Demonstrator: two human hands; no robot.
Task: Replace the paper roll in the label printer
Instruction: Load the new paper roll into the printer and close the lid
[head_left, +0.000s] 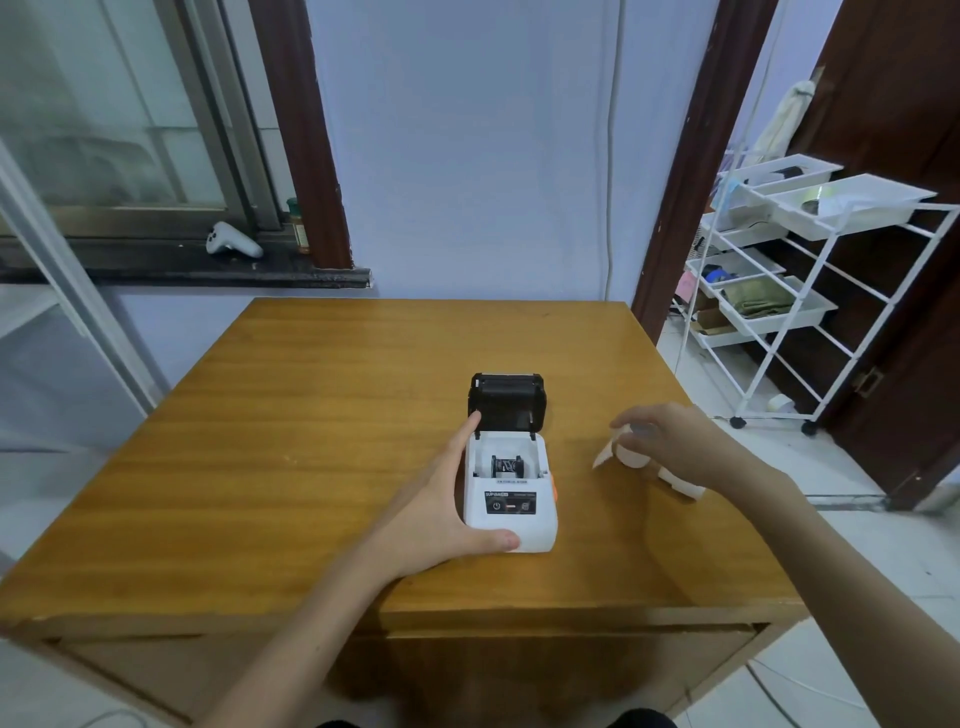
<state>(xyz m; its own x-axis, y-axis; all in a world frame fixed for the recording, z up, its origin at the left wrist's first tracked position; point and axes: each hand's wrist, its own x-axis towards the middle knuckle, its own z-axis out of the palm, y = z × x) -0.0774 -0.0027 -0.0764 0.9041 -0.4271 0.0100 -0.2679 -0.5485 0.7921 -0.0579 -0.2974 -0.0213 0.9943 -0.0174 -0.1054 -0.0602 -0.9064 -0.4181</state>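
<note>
A small white label printer stands on the wooden table with its black lid flipped up at the back. Its paper bay holds only a dark spindle. My left hand cups the printer's left side, thumb at the front corner and index finger touching the lid's lower left edge. To the right, my right hand grips a white paper roll just above the table, a loose strip hanging off its left side. Another white roll lies partly hidden under that wrist.
The table's right edge runs close to a white wire cart with trays on the tiled floor. A white game controller and a jar rest on the dark window sill behind the table. A wall stands beyond the far edge.
</note>
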